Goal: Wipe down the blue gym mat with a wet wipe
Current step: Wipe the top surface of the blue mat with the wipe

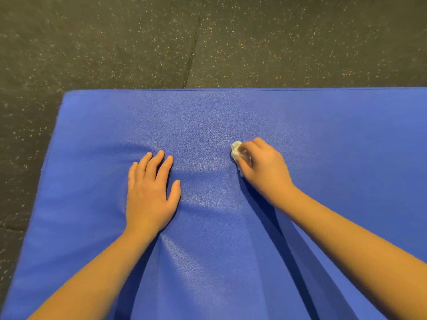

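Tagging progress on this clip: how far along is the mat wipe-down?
Done: unclear; the blue mat shows no distinct wet trail. In hand: the right hand grips a balled wet wipe against the mat near its middle, while the left hand lies flat on the mat. Left: judging by that, probably most of the surface, including the far edge.

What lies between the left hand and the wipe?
Only bare blue mat, per the head view: nothing between the left hand and the wet wipe held by the right hand.
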`<state>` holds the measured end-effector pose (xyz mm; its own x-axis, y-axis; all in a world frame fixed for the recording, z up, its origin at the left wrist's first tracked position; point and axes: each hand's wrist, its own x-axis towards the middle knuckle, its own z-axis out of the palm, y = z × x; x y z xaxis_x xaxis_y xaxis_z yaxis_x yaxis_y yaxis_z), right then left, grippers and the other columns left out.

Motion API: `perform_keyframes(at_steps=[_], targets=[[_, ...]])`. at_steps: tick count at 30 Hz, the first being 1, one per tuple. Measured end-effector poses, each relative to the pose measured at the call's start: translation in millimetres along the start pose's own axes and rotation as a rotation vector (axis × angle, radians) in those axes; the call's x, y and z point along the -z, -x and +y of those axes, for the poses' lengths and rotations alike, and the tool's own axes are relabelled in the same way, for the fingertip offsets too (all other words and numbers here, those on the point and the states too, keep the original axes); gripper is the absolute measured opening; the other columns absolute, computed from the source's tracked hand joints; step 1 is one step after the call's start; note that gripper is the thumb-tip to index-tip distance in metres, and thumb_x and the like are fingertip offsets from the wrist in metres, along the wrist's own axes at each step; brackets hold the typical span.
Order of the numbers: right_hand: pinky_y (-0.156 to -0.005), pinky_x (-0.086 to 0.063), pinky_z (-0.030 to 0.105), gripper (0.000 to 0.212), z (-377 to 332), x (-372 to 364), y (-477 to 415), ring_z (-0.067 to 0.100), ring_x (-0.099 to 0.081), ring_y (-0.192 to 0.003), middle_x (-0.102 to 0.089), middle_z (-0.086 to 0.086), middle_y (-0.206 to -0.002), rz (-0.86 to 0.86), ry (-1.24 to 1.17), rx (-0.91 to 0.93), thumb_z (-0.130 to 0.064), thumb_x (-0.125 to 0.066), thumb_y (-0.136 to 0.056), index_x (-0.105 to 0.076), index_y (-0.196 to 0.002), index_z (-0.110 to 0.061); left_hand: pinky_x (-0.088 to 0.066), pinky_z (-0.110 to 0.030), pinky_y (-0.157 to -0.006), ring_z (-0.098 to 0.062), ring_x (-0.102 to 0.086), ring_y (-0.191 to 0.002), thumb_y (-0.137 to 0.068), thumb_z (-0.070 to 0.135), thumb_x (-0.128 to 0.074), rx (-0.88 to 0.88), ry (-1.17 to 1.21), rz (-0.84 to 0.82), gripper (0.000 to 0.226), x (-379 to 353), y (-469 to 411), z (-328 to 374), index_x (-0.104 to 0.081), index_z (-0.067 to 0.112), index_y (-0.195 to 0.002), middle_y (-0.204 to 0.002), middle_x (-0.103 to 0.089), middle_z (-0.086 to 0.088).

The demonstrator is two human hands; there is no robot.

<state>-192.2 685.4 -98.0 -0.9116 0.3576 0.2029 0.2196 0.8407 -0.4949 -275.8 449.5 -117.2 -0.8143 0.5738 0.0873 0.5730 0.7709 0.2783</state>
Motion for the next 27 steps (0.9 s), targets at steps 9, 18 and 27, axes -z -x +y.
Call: perform_keyframes(at_steps=[9,18,27], targets=[[-0.046,-0.042,0.034,0.021,3.9,4.2,5.5,0.032,-0.052,-0.063,-0.05,0.011,-0.075,-0.082,0.035,0.082,-0.022,-0.059,-0.089,-0.063,-0.081,-0.003,-0.022,-0.053,-0.114,-0.034,-0.035,-0.135,-0.09,0.04,-0.038,0.004,-0.019,-0.009,0.058,1.7,-0.1,0.6,-0.054,0.007,-0.134,-0.142,-0.047,-0.013],[-0.041,-0.029,0.023,0.013,-11.9,11.0,32.4,0.025,-0.052,-0.064,-0.054,0.005,-0.075,-0.31,0.183,0.384,-0.017,-0.074,-0.079,-0.063,-0.077,-0.009,-0.026,-0.056,-0.109,-0.039,-0.039,-0.132,-0.091,0.038,-0.034,-0.007,-0.137,-0.069,0.058,2.0,-0.6,5.6,-0.053,0.004,-0.133,-0.141,-0.048,-0.017],[-0.041,-0.033,0.028,0.018,-20.2,12.1,58.0,0.028,-0.047,-0.058,-0.05,0.011,-0.073,-0.299,0.067,0.347,-0.011,-0.067,-0.081,-0.055,-0.071,-0.003,-0.028,-0.05,-0.103,-0.042,-0.044,-0.128,-0.091,0.039,-0.035,-0.044,-0.159,-0.113,0.058,5.8,64.8,31.0,-0.051,0.002,-0.133,-0.139,-0.048,-0.023]])
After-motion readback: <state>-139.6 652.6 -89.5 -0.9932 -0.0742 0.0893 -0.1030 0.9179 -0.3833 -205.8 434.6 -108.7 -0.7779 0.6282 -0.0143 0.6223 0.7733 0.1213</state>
